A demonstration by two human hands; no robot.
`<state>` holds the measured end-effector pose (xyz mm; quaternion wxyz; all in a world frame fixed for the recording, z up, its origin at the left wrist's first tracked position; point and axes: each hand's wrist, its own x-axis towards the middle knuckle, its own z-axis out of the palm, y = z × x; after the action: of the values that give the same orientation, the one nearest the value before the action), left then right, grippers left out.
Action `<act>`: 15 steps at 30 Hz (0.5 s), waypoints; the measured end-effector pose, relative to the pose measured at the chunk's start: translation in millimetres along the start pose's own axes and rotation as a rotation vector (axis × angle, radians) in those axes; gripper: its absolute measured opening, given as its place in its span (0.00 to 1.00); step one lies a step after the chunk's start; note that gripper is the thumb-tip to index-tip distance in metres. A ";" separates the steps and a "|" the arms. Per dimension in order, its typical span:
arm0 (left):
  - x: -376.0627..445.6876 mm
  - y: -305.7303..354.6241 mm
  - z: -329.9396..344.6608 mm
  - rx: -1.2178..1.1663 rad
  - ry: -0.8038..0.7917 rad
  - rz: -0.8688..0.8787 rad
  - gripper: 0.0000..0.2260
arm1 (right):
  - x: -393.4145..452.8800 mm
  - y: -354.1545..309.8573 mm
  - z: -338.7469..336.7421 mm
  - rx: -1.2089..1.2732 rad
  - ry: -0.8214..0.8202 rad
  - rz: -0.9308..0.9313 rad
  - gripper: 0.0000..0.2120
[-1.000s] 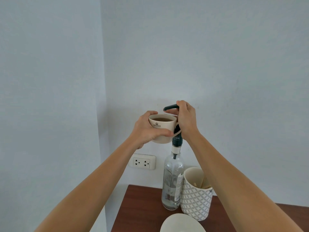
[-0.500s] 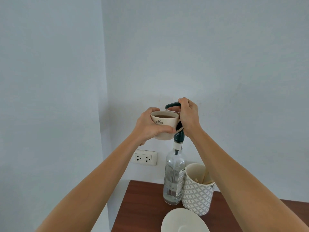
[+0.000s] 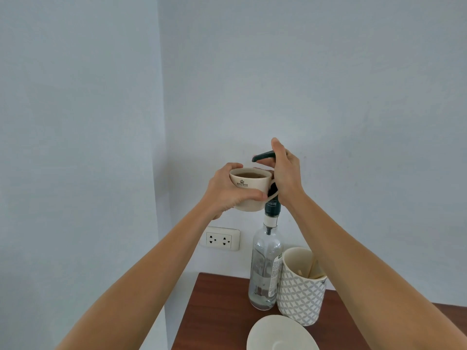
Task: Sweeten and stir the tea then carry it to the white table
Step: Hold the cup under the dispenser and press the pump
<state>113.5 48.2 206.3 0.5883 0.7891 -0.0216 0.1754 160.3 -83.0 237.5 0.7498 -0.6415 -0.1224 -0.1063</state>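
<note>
Left hand [image 3: 228, 189] fingers wrapped round raised teacup [image 3: 250, 189], right hand [image 3: 286, 173] fingers curled over pump nozzle [image 3: 262, 156]

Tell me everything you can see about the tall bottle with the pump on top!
The bottle is tall, clear and looks like glass, with only a little clear liquid at the bottom. A printed label runs down its right side. A dark green pump sits on top, its spout pointing left over the cup of tea. The right hand rests on the pump. The bottle stands upright on the brown table, right beside the patterned holder.
</note>
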 end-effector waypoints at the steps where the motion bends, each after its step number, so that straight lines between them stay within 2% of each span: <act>1: 0.3 0.8 -1.0 0.005 0.001 0.003 0.52 | -0.3 -0.9 0.9 -0.005 -0.003 -0.002 0.22; 6: -1.1 3.0 -0.7 0.005 -0.001 0.003 0.52 | -1.7 0.2 -0.2 -0.025 -0.004 -0.039 0.11; 15: 1.3 5.9 -1.9 0.000 0.003 0.012 0.52 | 3.1 1.4 1.7 -0.032 0.019 -0.068 0.12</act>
<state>112.9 48.4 212.6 0.5873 0.7887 -0.0253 0.1801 163.6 -81.1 237.5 0.7366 -0.6478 -0.1352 -0.1397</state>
